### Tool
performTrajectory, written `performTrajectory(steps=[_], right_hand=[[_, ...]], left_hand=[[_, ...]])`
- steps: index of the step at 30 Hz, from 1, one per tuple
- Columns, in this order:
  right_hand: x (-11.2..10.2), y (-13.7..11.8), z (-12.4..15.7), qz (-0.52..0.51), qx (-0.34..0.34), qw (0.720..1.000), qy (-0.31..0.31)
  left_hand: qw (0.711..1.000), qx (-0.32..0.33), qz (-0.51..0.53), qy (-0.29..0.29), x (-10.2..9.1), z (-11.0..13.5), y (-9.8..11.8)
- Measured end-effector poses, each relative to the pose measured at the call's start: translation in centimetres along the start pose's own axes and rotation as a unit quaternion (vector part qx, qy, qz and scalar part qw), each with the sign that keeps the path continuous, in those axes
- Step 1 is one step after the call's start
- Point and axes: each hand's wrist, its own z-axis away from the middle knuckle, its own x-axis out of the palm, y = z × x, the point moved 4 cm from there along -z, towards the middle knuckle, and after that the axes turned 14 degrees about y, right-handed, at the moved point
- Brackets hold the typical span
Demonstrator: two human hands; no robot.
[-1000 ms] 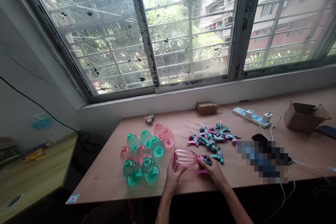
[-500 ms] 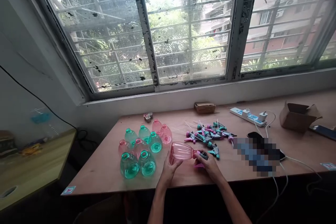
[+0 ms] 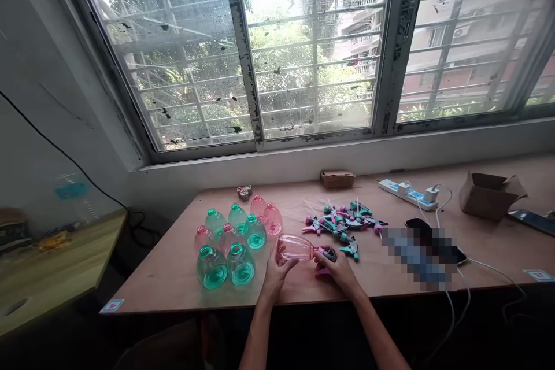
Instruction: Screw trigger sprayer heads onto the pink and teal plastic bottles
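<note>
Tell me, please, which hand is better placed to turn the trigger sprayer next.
Probably the right hand: it grips the trigger sprayer, while the left hand holds the pink bottle near its base.

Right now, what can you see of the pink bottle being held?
The bottle is clear pink, looks plastic, with ribbed sides. It is held roughly sideways, right of the standing bottles. The left hand holds its base end; its neck meets a spray head in the right hand. How tightly they're joined is unclear.

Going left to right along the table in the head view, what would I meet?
Standing bottles, left hand, held pink bottle, right hand, power strip, open cardboard box.
</note>
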Motion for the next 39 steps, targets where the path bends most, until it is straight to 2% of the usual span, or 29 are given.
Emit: performTrajectory(steps=[6,12,18,22,28,32,36,39], right_hand=[[0.0,-0.1,0.3,-0.015,0.009,1.000,0.013],[0.1,0.0,0.6,-0.014,0.009,1.000,0.001],[0.9,0.7,0.3,-0.012,0.007,0.999,0.041],[0.9,1.5,0.8,-0.007,0.009,0.997,0.075],[1.0,1.7,2.3,-0.009,0.048,0.998,0.040],[1.3,1.8,2.4,0.015,0.023,0.998,0.065],[1.4,2.5,2.1,0.026,0.031,0.996,0.085],[1.2,2.5,2.2,0.029,0.030,0.996,0.078]], left_hand=[[1.000,0.000,0.016,-0.026,0.1,0.5,-0.1],[1.000,0.013,-0.009,0.001,-0.2,0.5,0.1],[0.999,0.032,0.011,0.020,-0.2,0.7,0.0],[0.999,0.026,0.014,0.035,-0.5,0.9,-1.1],[0.995,0.030,0.066,0.064,-1.3,1.3,-2.7],[0.993,0.030,0.037,0.111,-1.9,0.7,-3.4],[0.991,0.090,0.008,0.094,-2.6,0.3,-3.3],[0.993,0.079,-0.001,0.093,-2.7,0.8,-2.9]])
